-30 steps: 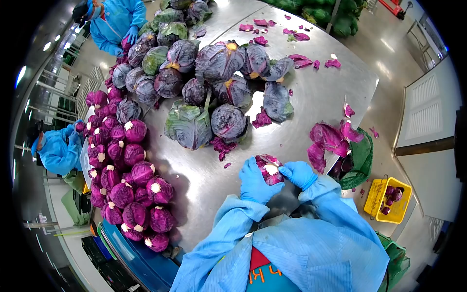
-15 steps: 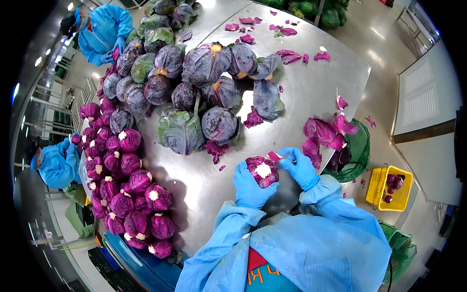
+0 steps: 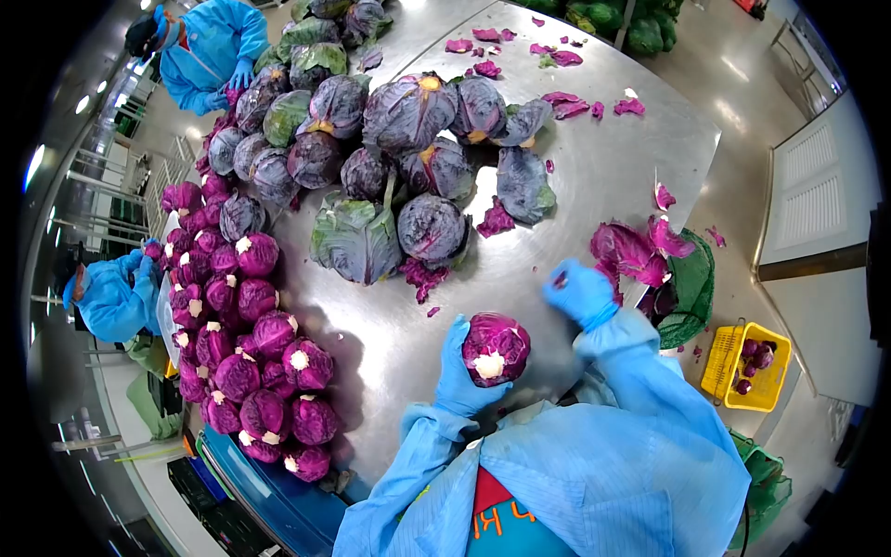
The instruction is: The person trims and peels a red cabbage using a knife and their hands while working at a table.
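My left hand [image 3: 461, 379] is wrapped round the side of a peeled red cabbage [image 3: 497, 342], whose pale cut stem faces me. To the right, apart from the cabbage, my right hand [image 3: 580, 291] is raised above the table with its fingers curled together. A small dark purple scrap [image 3: 560, 278] shows between those fingers, slightly blurred. Both hands wear blue gloves. Beyond them sit unpeeled cabbages [image 3: 432, 229] with dull outer leaves. Peeled red cabbages [image 3: 275, 334] are heaped on my left.
Loose purple leaves [image 3: 624, 249] lie at the right edge of the metal table [image 3: 631, 158], beside a green net bag [image 3: 689, 302]. A yellow basket [image 3: 756, 395] with several small purple pieces stands on the floor. Two co-workers in blue, one nearer [image 3: 209, 56] and one lower [image 3: 116, 292], work at left.
The cabbage in my left hand has turned, so its cut stem now sits lower. My right hand has moved away from it, up and slightly right, and its fingers have curled in.
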`<action>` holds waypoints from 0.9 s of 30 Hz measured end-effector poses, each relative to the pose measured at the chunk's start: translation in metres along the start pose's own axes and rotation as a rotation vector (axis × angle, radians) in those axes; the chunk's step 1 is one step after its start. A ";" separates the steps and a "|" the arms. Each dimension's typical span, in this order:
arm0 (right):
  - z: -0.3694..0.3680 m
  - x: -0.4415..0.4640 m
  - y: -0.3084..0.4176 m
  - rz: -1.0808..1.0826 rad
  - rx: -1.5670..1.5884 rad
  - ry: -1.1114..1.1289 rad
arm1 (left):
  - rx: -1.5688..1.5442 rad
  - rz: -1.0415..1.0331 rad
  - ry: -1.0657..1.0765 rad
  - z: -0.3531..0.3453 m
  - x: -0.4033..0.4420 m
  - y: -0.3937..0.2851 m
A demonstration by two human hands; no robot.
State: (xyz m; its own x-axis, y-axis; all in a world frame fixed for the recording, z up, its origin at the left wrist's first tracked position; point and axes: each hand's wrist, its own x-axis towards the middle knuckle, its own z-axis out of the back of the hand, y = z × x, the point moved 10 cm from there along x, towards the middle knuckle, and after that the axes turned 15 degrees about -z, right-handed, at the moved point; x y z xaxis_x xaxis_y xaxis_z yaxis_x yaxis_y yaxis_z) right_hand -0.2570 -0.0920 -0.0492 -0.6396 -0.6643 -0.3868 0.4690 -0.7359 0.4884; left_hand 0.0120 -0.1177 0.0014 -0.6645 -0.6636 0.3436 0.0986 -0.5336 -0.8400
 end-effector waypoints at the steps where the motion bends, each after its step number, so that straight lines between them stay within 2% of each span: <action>1: 0.015 0.016 -0.014 -0.097 -0.063 -0.086 | -0.029 -0.003 -0.024 0.000 0.000 0.000; 4: 0.040 -0.002 -0.004 -0.106 0.008 0.002 | -0.132 0.005 -0.073 0.004 -0.005 0.009; 7: -0.052 -0.027 0.011 0.104 0.697 0.436 | -0.270 0.065 -0.052 0.002 0.000 0.012; 8: -0.069 -0.044 0.024 0.021 0.684 0.628 | -0.094 -0.017 0.010 0.008 0.001 0.012; 9: -0.082 -0.065 0.040 -0.062 0.665 0.825 | -0.153 0.078 -0.015 0.010 0.004 0.017; 10: -0.085 -0.071 0.047 -0.167 0.848 0.848 | -0.210 0.178 -0.041 0.011 0.008 0.016; 11: -0.082 -0.074 0.050 -0.204 0.813 0.890 | -0.268 0.278 -0.068 0.008 0.006 0.019; 13: -0.073 -0.073 0.051 -0.281 0.740 0.953 | -0.357 0.296 -0.111 0.002 0.007 0.018; 15: -0.078 -0.065 0.050 -0.167 0.671 0.892 | -0.400 0.330 -0.109 -0.002 0.010 0.011; 18: -0.083 -0.059 0.046 -0.008 0.553 0.881 | -0.070 0.169 0.059 0.004 0.011 0.015; 25: -0.086 -0.065 0.047 -0.143 0.648 0.972 | -0.043 0.126 0.033 0.010 0.006 0.015; 27: -0.069 -0.064 0.058 0.072 0.416 0.803 | -0.033 0.098 0.034 0.010 0.007 0.012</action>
State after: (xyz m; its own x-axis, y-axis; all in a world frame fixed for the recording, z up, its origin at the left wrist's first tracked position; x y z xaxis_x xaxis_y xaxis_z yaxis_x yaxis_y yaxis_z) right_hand -0.1472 -0.1010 -0.0502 0.0728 -0.7130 -0.6974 0.1340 -0.6859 0.7153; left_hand 0.0158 -0.1337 -0.0019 -0.6777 -0.6932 0.2453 0.1400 -0.4492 -0.8824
